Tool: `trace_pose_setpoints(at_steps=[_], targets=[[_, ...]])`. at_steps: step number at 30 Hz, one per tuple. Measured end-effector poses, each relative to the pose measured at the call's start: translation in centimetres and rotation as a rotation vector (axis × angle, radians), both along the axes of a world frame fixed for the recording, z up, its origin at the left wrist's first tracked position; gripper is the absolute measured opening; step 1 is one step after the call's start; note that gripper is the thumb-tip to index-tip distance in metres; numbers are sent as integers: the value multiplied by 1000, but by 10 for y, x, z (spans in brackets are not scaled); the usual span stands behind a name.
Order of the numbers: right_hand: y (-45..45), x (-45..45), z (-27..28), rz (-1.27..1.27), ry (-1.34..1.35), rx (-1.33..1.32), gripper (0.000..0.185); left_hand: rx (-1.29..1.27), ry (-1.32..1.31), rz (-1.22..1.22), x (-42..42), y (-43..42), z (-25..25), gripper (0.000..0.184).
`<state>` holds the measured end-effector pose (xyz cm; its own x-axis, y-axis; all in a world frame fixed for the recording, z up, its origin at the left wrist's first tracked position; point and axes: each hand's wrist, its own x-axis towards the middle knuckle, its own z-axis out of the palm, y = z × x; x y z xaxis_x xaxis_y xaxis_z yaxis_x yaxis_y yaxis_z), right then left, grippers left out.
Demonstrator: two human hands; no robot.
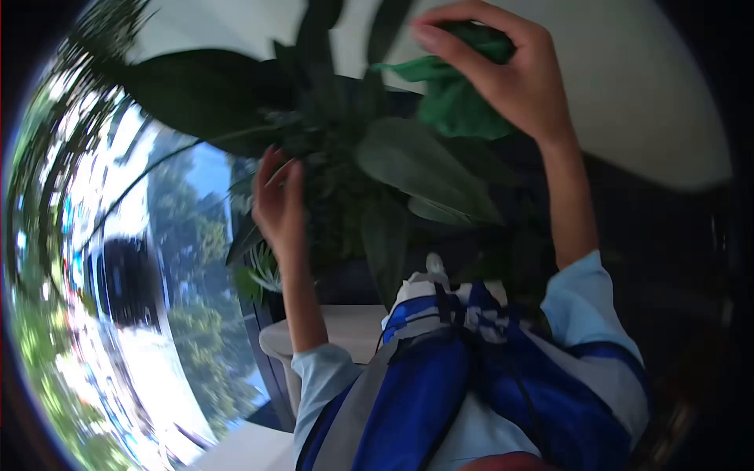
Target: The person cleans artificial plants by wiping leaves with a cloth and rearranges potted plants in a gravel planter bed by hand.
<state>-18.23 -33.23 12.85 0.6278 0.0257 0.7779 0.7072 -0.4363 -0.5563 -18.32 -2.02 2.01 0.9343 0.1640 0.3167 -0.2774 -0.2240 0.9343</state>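
My right hand (510, 71) is raised at the upper right, its fingers closed on a crumpled green cloth (463, 102) that hangs below the palm. Beside it spreads a large potted plant with broad dark green leaves (424, 165). My left hand (279, 204) is at the plant's left side, with thumb and fingers curled around what looks like the thin edge of a leaf (280, 171). Blur makes the fingertips hard to read. Another wide leaf (208, 94) extends above this hand.
A window (200, 306) fills the left side, with a dark vehicle (126, 282) and trees outside. A light-coloured seat or ledge (338, 326) stands below the plant. At the upper right is a pale wall (636, 86). I wear a blue and grey vest (424, 392).
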Motion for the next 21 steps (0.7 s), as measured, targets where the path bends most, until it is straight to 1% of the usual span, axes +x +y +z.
trace_pose_setpoints(at_steps=[1,2,3,5,6,7,9,11,13,14,16,17,18,19,20,21], targets=[[2,-31,-4,-24,29,157,17,-58,-98,-110,-27,-9,3,68],[3,-62,-13,36,25,180,15,-27,-106,-264,-59,-23,13,93],[4,-89,-21,111,13,198,14,-7,-160,-419,-85,-40,10,113],[15,-136,-57,416,90,302,13,-72,-357,-665,-125,-63,-18,113],[25,-160,-70,435,130,336,14,-80,-321,-723,-138,-64,-27,113],[32,-180,-83,471,162,362,14,-73,-228,-807,-149,-66,-36,112],[55,-206,-112,399,176,430,15,-37,-39,-942,-164,-66,-53,109],[59,-220,-136,341,188,495,16,6,149,-1057,-176,-66,-70,107],[51,-230,-149,177,284,435,20,58,348,-1155,-185,-65,-81,105],[43,-238,-154,168,294,460,20,86,448,-1197,-189,-63,-87,105],[16,-242,-159,-45,441,339,22,138,641,-1276,-187,-59,-95,103],[3,-244,-171,-172,424,267,22,166,726,-1311,-184,-59,-103,102],[-9,-247,-189,-297,410,196,23,212,936,-1186,-185,-59,-115,94],[-20,-248,-223,-427,382,230,24,255,1136,-1045,-185,-67,-127,86],[-30,-250,-262,-555,353,263,25,179,1051,-944,-181,-107,-113,69],[-45,-260,-287,-579,601,458,28,159,1184,-885,-173,-114,-124,60]])
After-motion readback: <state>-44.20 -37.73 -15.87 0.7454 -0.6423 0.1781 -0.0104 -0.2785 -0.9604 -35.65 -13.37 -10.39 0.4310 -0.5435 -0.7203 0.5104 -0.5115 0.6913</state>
